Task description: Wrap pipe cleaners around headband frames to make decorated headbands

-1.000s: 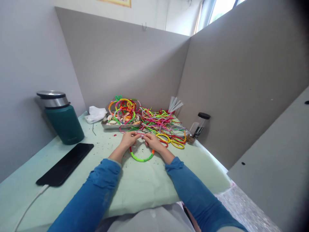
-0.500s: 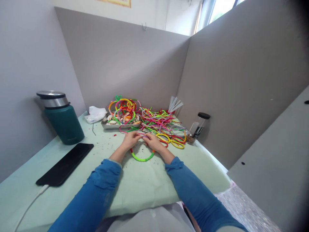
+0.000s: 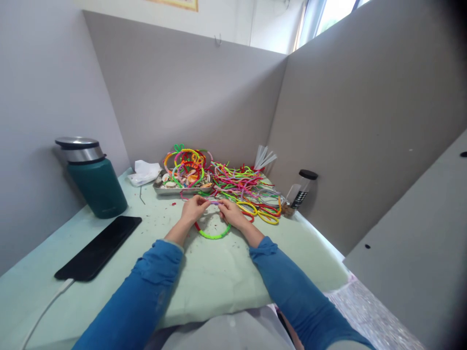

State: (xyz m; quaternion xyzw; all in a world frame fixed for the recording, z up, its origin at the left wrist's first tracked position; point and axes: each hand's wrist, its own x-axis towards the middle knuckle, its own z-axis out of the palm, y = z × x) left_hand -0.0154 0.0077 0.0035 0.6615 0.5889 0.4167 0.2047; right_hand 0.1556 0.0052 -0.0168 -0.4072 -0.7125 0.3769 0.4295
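Through the head camera I have the multicoloured ring (image 3: 213,236) near the middle of my view, above the pale green cloth (image 3: 211,282). Its near side curves lime green towards me, with a red stretch on the left and a purple section at the far side. I can't tell whether the near curve touches the cloth.

My left hand (image 3: 192,209) pinches the ring at one end of the purple section, and my right hand (image 3: 232,214) pinches it at the other, so the two sets of fingertips are close together with a short purple gap between them. Blue sleeves (image 3: 142,287) cover both forearms. Dark specks lie scattered around the hands.

Just beyond my left hand I see a metal tray (image 3: 182,191) holding shells (image 3: 170,184), with colourful hoops (image 3: 197,159) standing in it. A heap of fuzzy stems (image 3: 237,181) spreads beside it, and yellow loops (image 3: 270,219) lie nearer my right hand. White strips (image 3: 260,158) lean behind the heap; a jar (image 3: 299,194) with a black lid is further right.

On my left are a crumpled white tissue (image 3: 146,171), a teal bottle (image 3: 97,187) and a black phone (image 3: 98,249) with a white cable (image 3: 44,311).
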